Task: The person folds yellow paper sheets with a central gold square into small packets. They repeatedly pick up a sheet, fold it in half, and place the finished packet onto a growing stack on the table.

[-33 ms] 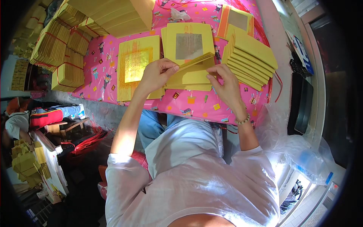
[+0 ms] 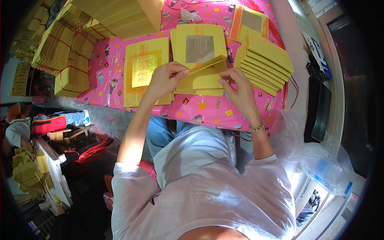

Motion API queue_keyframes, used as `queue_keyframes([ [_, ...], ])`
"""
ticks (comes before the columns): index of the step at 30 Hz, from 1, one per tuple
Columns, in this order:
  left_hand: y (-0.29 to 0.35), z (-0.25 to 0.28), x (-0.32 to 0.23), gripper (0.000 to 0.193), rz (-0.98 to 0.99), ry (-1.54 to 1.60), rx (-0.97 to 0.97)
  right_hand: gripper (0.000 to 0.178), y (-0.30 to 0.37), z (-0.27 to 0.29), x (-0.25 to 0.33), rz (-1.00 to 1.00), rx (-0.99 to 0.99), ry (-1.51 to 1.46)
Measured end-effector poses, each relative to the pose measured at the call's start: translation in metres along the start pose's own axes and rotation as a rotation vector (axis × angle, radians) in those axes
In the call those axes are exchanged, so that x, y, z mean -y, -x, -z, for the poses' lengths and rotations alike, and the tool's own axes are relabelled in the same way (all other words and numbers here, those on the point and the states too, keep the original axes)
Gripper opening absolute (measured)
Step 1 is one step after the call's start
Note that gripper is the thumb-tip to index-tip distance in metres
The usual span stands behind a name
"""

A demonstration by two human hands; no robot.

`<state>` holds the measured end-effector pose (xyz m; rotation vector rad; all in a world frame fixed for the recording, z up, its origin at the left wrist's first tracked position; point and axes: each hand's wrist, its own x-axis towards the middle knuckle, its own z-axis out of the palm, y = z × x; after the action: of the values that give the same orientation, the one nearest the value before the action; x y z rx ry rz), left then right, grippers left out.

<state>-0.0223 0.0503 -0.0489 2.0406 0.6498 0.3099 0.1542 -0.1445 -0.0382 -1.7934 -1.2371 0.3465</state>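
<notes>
My left hand (image 2: 166, 81) pinches one end of a thin folded bundle of yellow paper (image 2: 208, 63) between thumb and fingers. The bundle slants up to the right, above a stack of yellow paper sheets (image 2: 200, 84) whose top sheet has a silver square. My right hand (image 2: 241, 90), wearing a bead bracelet, hovers just below the bundle's far end. Its thumb and forefinger are bent and slightly apart, with nothing seen between them. Left of my hands lies another yellow stack with a gold foil square (image 2: 145, 69). Folded yellow bundles (image 2: 266, 66) overlap in a row on the right.
Tied yellow paper bundles (image 2: 72, 82) pile up at the left of the pink patterned tablecloth (image 2: 108, 68). Behind them rises a tall yellow stack (image 2: 124, 18). Orange-edged sheets (image 2: 250, 22) and red strips lie at the far right. Another person (image 2: 20, 132) sits at the lower left.
</notes>
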Motion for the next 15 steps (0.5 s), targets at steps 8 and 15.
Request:
queue_keyframes([
  [8,0.001,0.000,-0.004,0.024,-0.013,-0.048,-0.012,0.015,0.004,0.004,-0.003,0.014,-0.030,0.080],
  [15,0.005,-0.002,-0.010,0.023,-0.014,-0.078,-0.068,0.017,-0.012,0.009,0.028,0.029,-0.260,0.093],
])
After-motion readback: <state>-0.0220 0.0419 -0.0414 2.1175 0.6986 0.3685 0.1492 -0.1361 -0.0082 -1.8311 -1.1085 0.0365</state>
